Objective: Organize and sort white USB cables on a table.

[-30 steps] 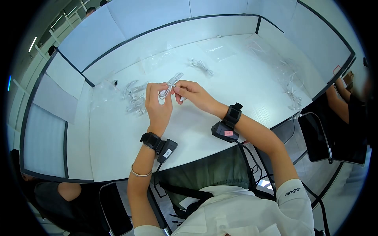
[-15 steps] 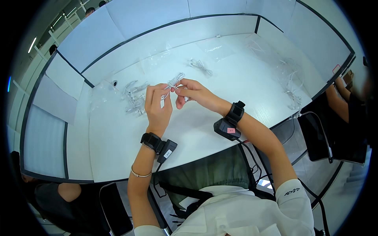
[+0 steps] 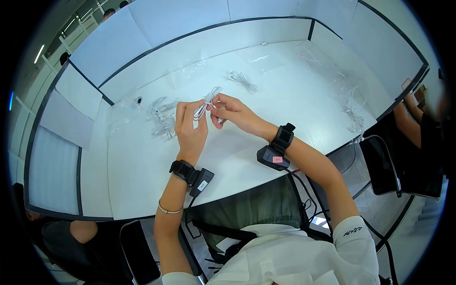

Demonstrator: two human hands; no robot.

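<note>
White coiled cable bundle (image 3: 204, 104) sits pinched in the closed left hand (image 3: 190, 127); the right hand (image 3: 233, 114) grips its loose end with its fingertips. Steady tension should keep the loops tidy.

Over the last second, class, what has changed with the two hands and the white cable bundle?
The right hand shifted slightly, its fingers regripping the middle of the cable bundle. The left hand still holds it; nothing was let go. The cable pile on the table stayed put.

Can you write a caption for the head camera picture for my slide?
Left hand and right hand hold a coiled white cable over the white table, with more cable bundles lying beyond.
</note>
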